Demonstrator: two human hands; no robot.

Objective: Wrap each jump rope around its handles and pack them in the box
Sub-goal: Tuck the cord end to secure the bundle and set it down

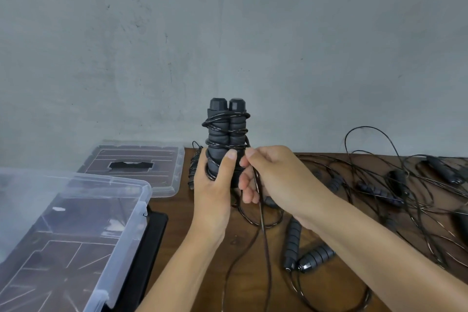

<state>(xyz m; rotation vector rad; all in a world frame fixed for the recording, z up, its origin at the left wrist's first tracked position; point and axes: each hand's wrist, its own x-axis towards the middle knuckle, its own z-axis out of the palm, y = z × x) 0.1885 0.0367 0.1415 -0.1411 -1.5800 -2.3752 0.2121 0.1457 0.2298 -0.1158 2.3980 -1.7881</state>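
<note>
A dark wooden counter (253, 286) is seen; left of the fingers (229, 159) a clear box (121, 223) and lid (174, 172) are laid, right of them loose jump ropes (379, 192).

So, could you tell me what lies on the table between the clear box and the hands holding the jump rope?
In the head view, a black flat object lies beside the clear box; beyond it is bare wooden table up to the left hand.

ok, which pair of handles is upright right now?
The pair of handles gripped by the left hand, rope coiled around them, caps up. The other handles lie flat on the table, unwrapped.
</note>
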